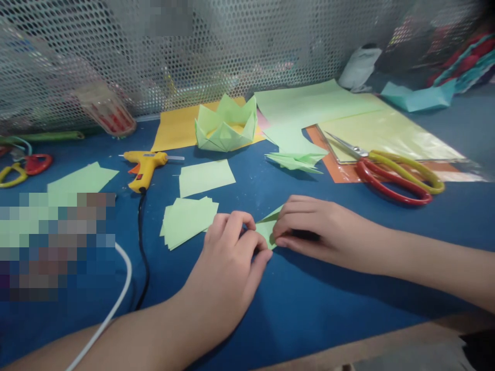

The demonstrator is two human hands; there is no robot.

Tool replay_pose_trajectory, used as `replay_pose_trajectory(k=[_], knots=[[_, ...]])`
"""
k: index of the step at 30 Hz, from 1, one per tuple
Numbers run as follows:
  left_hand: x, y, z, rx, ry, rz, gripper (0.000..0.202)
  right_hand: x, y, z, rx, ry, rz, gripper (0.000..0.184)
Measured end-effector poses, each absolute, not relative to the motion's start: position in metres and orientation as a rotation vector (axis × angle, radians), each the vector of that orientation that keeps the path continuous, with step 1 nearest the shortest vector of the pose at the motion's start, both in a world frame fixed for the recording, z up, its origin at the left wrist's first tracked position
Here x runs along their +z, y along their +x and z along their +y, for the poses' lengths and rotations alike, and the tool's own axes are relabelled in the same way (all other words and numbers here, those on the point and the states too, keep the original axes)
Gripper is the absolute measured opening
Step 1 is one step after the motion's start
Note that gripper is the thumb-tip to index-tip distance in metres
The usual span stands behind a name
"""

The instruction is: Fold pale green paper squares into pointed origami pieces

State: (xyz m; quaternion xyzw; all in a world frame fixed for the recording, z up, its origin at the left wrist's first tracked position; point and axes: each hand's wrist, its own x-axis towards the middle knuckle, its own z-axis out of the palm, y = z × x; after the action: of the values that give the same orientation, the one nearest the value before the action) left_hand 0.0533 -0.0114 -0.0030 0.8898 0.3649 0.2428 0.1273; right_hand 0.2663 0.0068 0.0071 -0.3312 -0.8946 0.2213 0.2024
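Observation:
A small sheet of green paper [266,230] with a raised fold lies on the blue table between my hands. My left hand [236,252] has its fingers curled down at the paper's left and near edge. From the right, my right hand [309,226] pinches the paper with thumb and fingers, covering much of it. Just left of my left hand is a fanned stack of green paper pieces [189,220], with another green piece [207,178] behind it. Folded green pieces [297,161] lie beyond my right hand.
A pointed green paper ring [226,126] stands on yellow paper [174,126]. Red-and-yellow-handled scissors [394,172] rest on wrapped paper [386,131] at right. A yellow glue gun [144,167] trails a black cord. A white cable [119,293] crosses my left forearm. Metal mesh [232,46] stands behind.

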Motion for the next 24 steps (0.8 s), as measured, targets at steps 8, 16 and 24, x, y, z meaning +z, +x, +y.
replay_pose_trajectory(k=[8,16,24], knots=[[0.004,0.046,-0.016,0.698,3.041,0.827,0.024,0.013,0.26,0.006,0.63,-0.983,-2.545,0.018],[0.007,0.039,-0.032,0.78,3.326,0.633,0.03,0.013,0.254,0.006,0.654,-1.057,-2.527,0.017],[0.002,0.043,-0.029,0.818,3.233,0.675,0.031,0.013,0.252,0.006,0.628,-1.089,-2.558,0.019]])
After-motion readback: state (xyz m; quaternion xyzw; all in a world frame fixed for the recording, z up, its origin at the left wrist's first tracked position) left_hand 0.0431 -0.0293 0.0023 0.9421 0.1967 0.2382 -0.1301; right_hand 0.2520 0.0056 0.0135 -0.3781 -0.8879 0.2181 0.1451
